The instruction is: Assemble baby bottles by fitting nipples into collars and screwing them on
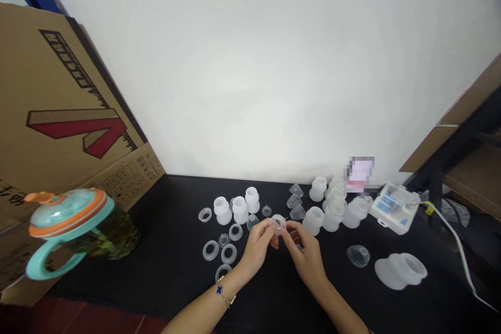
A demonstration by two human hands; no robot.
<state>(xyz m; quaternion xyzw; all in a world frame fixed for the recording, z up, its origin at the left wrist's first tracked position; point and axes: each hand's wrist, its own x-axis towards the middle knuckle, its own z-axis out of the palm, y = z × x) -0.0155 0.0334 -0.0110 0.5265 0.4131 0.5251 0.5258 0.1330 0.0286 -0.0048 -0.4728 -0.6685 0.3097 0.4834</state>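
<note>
Between my two hands is a translucent ring-shaped bottle collar [278, 224]. My left hand [258, 244] pinches its left edge, and my right hand [304, 248] grips its right edge, fingers partly curled beneath. Loose screw rings [211, 250] lie on the black table left of my hands, together with clear nipples [224, 240]. Behind them stand small white bottles [240, 210]. Several clear caps [294, 200] lie just beyond my right hand, beside more frosted bottles [313, 220]. What sits inside the held ring, if anything, is too small to make out.
A lidded teal and orange jug [78, 229] stands at the left before a cardboard box [50, 88]. At the right are a white plastic case [395, 207] with a cable [462, 255], a clear dome cap [358, 255] and a tipped bottle [399, 270]. A white wall rises behind.
</note>
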